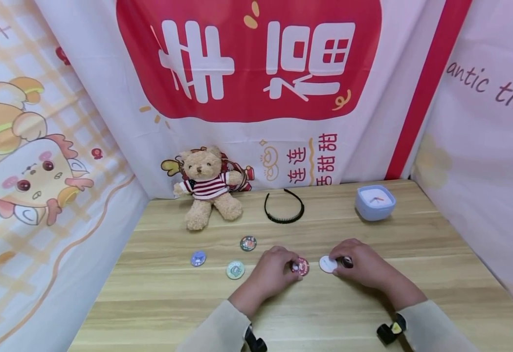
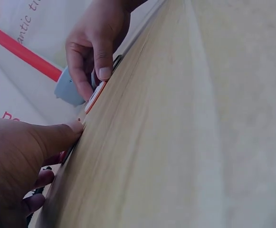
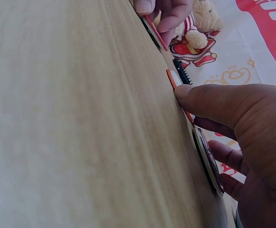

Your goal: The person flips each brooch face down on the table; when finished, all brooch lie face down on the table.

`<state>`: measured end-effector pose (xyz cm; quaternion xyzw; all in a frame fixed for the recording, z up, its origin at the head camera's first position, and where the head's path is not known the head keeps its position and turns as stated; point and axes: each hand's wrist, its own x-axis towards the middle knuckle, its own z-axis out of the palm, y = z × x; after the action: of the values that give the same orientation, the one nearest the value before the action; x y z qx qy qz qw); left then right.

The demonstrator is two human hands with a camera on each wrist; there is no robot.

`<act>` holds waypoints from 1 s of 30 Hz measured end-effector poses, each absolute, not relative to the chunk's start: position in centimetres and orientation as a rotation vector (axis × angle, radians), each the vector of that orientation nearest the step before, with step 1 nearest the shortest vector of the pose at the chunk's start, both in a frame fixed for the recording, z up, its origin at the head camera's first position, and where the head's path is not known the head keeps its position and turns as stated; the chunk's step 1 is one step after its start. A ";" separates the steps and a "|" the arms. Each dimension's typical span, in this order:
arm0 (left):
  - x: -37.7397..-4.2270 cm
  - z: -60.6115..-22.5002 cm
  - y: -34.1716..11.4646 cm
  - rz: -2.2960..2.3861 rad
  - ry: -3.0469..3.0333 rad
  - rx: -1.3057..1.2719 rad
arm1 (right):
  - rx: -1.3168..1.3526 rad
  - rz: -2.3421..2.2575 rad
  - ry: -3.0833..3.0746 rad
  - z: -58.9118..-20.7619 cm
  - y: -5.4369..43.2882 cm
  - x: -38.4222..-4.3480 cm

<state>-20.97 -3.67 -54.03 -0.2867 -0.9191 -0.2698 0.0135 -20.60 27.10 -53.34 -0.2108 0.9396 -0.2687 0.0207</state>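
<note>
My left hand rests low over the table and grips a red patterned round disc by its edge, thumb on the near side. To its right, my right hand pinches a white-faced round disc with an orange rim, seen edge-on in the right wrist view. Beneath the right hand's other fingers lies a dark-edged disc, partly hidden by them in the head view. The red and white discs lie a short gap apart. Left of the hands are a purple disc, a mint-green disc and a dark patterned disc.
A teddy bear in a striped shirt sits at the back left of the wooden table. Behind the hands lies a black toothed headband. A blue clock stands at the back right. Printed cloth hangs behind.
</note>
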 end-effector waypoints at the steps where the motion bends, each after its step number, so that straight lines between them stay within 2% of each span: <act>1: -20.9 -54.0 -3.7 -0.855 -2.861 -0.895 | -0.656 -0.835 2.915 -53.4 27.1 -20.6; 15: -21.3 -54.3 -4.0 -0.941 -2.820 -0.932 | -0.610 -0.866 2.918 -53.4 26.5 -20.5; 30: -21.2 -54.3 -3.9 -1.027 -2.783 -0.908 | -0.839 -0.912 2.860 -53.4 21.5 -21.1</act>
<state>-21.20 -3.91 -54.35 -0.2926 -0.8969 -0.3310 0.0195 -21.15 21.54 -53.36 -0.2693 0.9175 -0.2926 0.0124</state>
